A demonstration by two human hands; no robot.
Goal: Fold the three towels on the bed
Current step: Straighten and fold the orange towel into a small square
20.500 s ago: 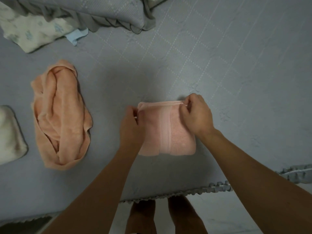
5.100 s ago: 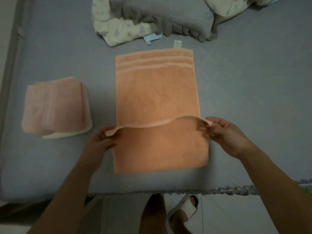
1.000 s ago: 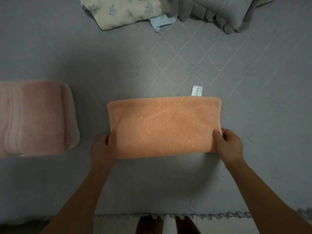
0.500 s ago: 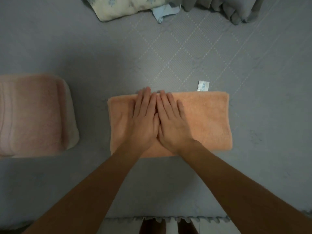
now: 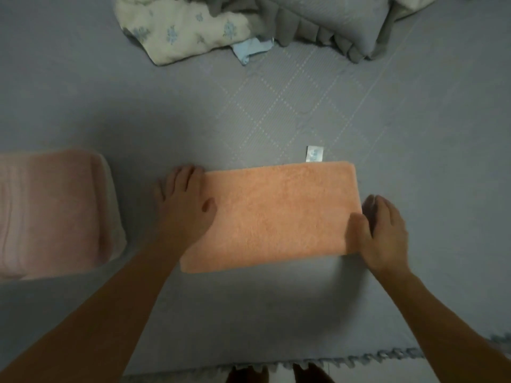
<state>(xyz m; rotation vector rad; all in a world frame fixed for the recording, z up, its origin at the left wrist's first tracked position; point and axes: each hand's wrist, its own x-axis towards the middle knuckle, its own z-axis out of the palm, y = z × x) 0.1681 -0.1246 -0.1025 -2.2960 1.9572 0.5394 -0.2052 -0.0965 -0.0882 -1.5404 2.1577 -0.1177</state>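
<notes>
An orange towel (image 5: 276,214) lies folded into a long rectangle on the grey bed sheet (image 5: 276,106), with a small white label (image 5: 314,153) sticking out at its far edge. My left hand (image 5: 185,205) rests flat on the towel's left end, fingers straight. My right hand (image 5: 381,233) is at the right end, its thumb on top of the towel and its fingers curled against the edge. At the far left sits a folded pink towel (image 5: 49,211) on top of a folded white towel (image 5: 114,217).
A floral cloth (image 5: 179,29), a light blue scrap (image 5: 251,49) and a grey frilled pillow (image 5: 331,20) lie bunched at the far side. The bed's frilled front edge (image 5: 359,357) runs along the bottom, with my feet below it.
Half a second ago both hands lay flat side by side on the towel's middle. They have slid apart to its left and right ends. The towel itself has stayed put.
</notes>
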